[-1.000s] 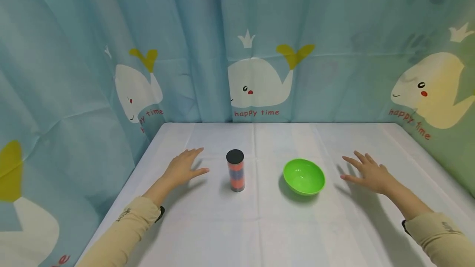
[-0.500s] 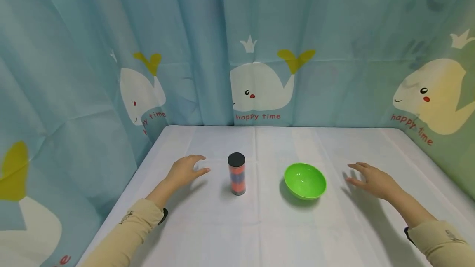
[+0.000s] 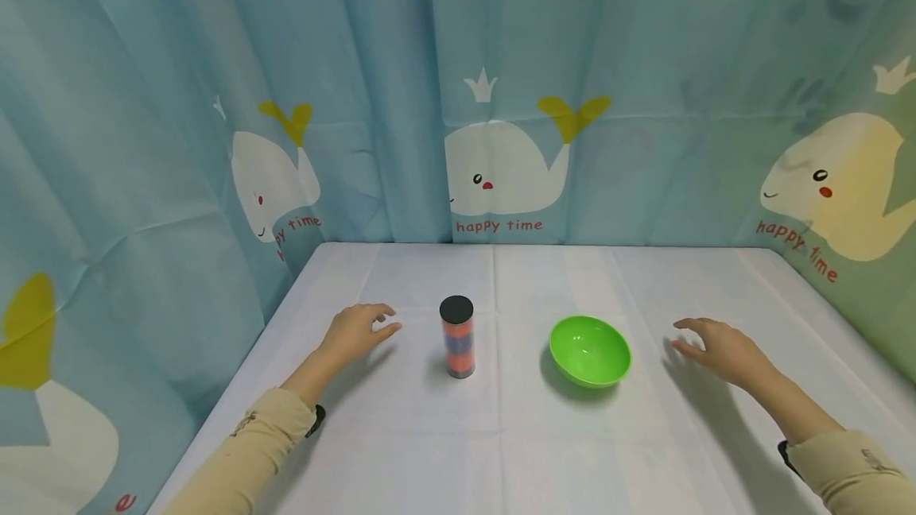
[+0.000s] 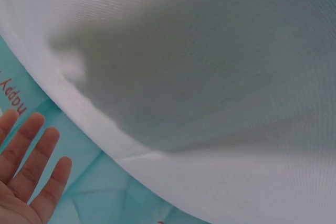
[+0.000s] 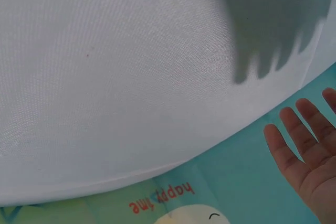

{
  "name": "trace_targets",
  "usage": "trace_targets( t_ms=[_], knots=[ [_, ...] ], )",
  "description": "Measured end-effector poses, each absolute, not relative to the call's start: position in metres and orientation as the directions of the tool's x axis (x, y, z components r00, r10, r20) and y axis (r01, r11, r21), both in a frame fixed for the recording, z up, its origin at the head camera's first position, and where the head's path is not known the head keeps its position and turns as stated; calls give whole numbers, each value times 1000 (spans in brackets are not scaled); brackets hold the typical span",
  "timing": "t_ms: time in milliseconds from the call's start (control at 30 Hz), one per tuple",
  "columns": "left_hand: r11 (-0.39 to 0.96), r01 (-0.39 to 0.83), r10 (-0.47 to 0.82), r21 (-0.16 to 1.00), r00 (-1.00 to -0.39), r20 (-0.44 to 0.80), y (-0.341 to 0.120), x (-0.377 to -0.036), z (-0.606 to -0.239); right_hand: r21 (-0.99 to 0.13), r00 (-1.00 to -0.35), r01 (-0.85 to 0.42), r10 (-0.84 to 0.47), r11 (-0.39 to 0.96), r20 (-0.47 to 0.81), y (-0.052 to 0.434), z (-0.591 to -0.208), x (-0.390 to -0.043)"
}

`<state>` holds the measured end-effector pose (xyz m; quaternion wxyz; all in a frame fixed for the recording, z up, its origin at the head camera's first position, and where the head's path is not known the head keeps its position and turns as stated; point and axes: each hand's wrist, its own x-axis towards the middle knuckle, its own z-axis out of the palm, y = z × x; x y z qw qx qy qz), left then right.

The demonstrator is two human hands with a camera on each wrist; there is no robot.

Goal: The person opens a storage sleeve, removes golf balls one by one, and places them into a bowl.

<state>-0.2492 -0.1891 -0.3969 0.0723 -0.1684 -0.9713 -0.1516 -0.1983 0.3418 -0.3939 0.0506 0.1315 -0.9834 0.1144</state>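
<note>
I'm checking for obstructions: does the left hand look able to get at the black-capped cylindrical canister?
Probably yes. The left hand hovers open beside the black-capped cylindrical canister, with only bare white tablecloth between them.

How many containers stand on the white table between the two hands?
2. A black-capped cylinder stands upright near the left hand; a green bowl sits nearer the right hand. Nothing appears hidden.
</note>
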Motion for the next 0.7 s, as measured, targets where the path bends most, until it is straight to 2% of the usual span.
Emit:
trace_targets(
  t_ms=[367,700],
  knots=[
    [875,323,264,362,-943,204,-187,-249,-393,-216,-955,-278,-245,936,170,342,-395,-202],
    [816,329,264,475,-943,200,-184,-248,-392,-304,-966,-238,-191,923,177,340,-393,-201]
  ],
)
